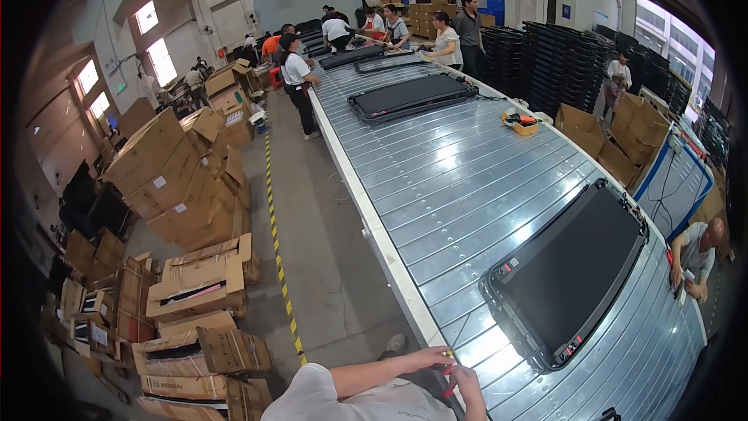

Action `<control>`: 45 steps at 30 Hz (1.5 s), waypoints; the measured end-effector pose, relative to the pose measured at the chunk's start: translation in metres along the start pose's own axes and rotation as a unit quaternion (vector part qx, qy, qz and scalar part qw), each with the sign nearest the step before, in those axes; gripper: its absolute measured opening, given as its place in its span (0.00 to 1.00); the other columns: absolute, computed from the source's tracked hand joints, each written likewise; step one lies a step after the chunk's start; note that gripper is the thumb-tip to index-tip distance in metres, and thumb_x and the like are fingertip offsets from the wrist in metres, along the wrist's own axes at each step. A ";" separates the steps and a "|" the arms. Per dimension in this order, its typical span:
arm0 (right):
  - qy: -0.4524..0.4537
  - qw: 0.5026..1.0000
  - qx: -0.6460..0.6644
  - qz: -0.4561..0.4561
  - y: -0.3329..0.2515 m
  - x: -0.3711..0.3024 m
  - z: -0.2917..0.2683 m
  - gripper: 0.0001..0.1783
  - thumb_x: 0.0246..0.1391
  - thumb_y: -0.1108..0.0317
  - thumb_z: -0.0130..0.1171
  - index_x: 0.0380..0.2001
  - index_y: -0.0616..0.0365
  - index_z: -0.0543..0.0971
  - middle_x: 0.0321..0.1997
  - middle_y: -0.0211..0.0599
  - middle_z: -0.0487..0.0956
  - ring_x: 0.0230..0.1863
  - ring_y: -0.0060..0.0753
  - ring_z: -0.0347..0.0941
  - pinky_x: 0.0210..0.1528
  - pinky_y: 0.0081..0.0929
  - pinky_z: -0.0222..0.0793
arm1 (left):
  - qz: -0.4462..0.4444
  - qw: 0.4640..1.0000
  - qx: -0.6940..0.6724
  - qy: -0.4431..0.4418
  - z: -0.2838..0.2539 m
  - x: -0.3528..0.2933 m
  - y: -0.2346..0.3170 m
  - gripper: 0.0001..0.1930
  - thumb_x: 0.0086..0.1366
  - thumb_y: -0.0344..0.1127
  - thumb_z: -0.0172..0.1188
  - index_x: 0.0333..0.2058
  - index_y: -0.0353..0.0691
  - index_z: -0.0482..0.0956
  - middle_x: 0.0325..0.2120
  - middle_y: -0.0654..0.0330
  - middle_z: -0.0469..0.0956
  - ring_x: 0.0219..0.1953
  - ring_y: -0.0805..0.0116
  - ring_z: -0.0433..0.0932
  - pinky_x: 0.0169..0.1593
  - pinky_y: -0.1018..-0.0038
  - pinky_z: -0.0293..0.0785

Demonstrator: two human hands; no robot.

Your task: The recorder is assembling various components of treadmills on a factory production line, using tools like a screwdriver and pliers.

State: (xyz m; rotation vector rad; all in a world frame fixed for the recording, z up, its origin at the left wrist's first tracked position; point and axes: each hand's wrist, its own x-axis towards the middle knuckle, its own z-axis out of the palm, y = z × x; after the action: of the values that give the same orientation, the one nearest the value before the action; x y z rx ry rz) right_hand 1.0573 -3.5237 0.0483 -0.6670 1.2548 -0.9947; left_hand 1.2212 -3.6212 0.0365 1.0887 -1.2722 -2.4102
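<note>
My left hand and right hand met at the near edge of the bench, both pinched on a small red-and-yellow tool, perhaps a marker. The black framed panel lay just beyond; I judged a firm, steady grip mattered most.

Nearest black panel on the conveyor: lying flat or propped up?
Flat. The black panel lies flat on the metal conveyor, frame down all round, beyond both hands.

Small red item in hands too tiny to ID; forearms cut off.
</note>
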 end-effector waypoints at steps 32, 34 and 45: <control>-0.031 0.986 -0.164 0.018 -0.051 0.006 0.033 0.11 0.55 0.70 0.48 0.28 0.61 0.79 0.17 0.25 0.69 0.20 0.17 0.63 0.23 0.17 0.58 | 0.021 0.996 0.035 -0.083 -0.025 0.014 0.014 0.23 0.60 0.48 0.58 0.46 0.38 0.68 0.30 0.67 0.70 0.32 0.81 0.68 0.33 0.82 0.64; -0.036 0.986 -0.164 0.017 -0.042 0.009 0.037 0.11 0.55 0.68 0.49 0.29 0.61 0.79 0.17 0.25 0.69 0.20 0.17 0.63 0.23 0.17 0.58 | 0.023 0.996 0.044 -0.072 -0.025 0.008 0.010 0.23 0.60 0.47 0.58 0.47 0.37 0.68 0.30 0.67 0.71 0.31 0.81 0.68 0.33 0.82 0.63; -0.060 0.986 -0.149 0.038 -0.037 0.018 0.051 0.12 0.57 0.62 0.53 0.32 0.60 0.80 0.18 0.23 0.69 0.19 0.15 0.62 0.23 0.16 0.58 | 0.070 0.997 -0.042 0.004 -0.043 -0.006 0.004 0.17 0.57 0.46 0.60 0.36 0.37 0.75 0.26 0.65 0.75 0.31 0.79 0.71 0.36 0.82 0.66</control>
State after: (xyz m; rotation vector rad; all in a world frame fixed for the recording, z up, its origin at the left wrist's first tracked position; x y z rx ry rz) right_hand 1.0978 -3.5619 0.0831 -0.8905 1.3255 -0.6991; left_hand 1.2550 -3.6479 0.0276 0.9542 -1.1909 -2.3304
